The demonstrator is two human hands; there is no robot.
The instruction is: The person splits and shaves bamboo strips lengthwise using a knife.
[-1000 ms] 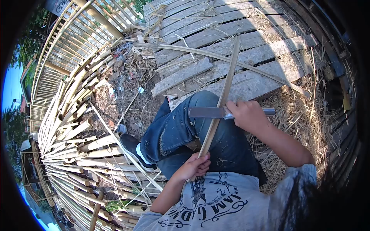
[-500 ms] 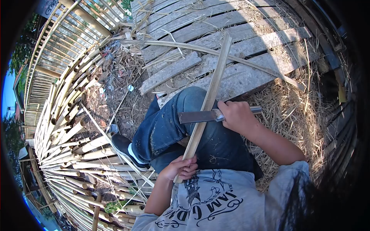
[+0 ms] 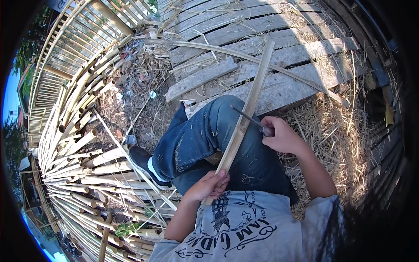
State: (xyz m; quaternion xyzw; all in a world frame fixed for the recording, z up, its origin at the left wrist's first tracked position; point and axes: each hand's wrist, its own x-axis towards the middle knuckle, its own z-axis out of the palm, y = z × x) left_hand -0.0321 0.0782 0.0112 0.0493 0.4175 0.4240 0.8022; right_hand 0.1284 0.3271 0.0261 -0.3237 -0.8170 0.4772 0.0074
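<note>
My left hand (image 3: 210,185) is closed around the lower end of a split bamboo strip (image 3: 251,107), near my shirt. The strip slants up across my raised knee, its far end over the planks. My right hand (image 3: 281,134) grips the handle of a large knife (image 3: 251,118). The blade is seen nearly edge-on as a thin dark line. It crosses the strip above the knee; whether it touches the strip I cannot tell.
Wooden planks (image 3: 279,91) lie ahead, with a long bamboo strip (image 3: 244,56) across them. Straw-like shavings (image 3: 323,135) cover the ground on the right. Many cut bamboo poles (image 3: 94,181) are piled on the left by a bamboo fence (image 3: 83,37).
The knife has turned from showing its broad flat side to nearly edge-on, and my right hand has rotated with it. The view has shifted slightly; my left hand keeps its hold.
</note>
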